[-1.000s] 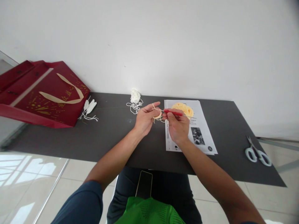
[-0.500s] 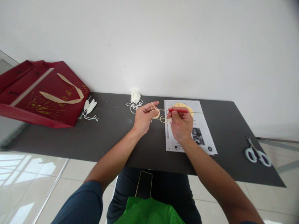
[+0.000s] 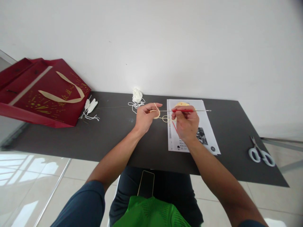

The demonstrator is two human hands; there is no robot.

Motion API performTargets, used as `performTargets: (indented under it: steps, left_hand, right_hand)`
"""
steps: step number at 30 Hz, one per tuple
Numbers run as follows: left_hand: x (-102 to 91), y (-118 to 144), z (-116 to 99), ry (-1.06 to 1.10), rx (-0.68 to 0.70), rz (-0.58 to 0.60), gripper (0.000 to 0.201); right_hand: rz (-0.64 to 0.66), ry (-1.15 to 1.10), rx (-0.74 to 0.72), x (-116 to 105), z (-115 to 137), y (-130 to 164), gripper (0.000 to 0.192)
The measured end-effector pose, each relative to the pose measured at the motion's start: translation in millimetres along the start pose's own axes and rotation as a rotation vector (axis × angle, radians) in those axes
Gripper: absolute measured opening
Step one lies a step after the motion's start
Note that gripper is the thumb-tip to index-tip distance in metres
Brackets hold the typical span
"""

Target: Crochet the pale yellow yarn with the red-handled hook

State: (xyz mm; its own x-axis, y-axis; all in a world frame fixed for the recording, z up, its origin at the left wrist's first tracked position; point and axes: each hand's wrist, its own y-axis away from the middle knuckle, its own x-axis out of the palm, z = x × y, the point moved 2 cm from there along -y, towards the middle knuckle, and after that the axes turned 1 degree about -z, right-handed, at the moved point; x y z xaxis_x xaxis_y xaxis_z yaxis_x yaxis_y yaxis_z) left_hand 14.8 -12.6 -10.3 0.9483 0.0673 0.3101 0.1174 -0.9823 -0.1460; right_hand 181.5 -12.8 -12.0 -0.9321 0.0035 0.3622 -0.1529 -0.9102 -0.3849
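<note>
My left hand [image 3: 145, 118] pinches a small pale yellow crochet piece [image 3: 156, 116], and a strand of its yarn runs over the raised index finger. In my right hand [image 3: 187, 123] is a crochet hook [image 3: 186, 110] with a red grip, held level like a pen. Its thin metal shaft points left to the piece; the other end sticks out to the right. Loose pale yellow yarn [image 3: 165, 119] loops between the hands. Behind my right hand lies a yellow ball of yarn [image 3: 182, 103], mostly hidden, on printed sheets [image 3: 176, 145].
A dark red gift bag [image 3: 47, 94] leans at the left of the dark table [image 3: 113, 132]. White tasselled pieces [image 3: 91, 106] lie beside it. White yarn [image 3: 137, 95] sits by the wall. Scissors [image 3: 261, 153] are at the right. A phone [image 3: 146, 183] rests on my lap.
My right hand and the crochet hook have shifted slightly right, away from my left hand. A thin red stick on the sheets shows more now. My left hand keeps hold of the piece.
</note>
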Motion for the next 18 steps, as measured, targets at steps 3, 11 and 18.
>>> performTargets:
  steps: [3, 11, 18]
  left_hand:
    - [0.0, -0.2, -2.2, -0.009, -0.019, 0.018, 0.026]
    - [2.0, -1.2, -7.8, 0.140, -0.253, 0.116, 0.021]
    - [1.0, -2.5, -7.4, 0.259, -0.308, 0.179, 0.018]
  right_hand:
    - [0.021, -0.045, 0.032, -0.4, 0.4, -2.3, 0.012]
    - [0.041, -0.178, 0.151, 2.9, 7.0, -4.8, 0.018]
    - [0.003, -0.344, 0.419, 0.4, 0.6, -3.5, 0.023]
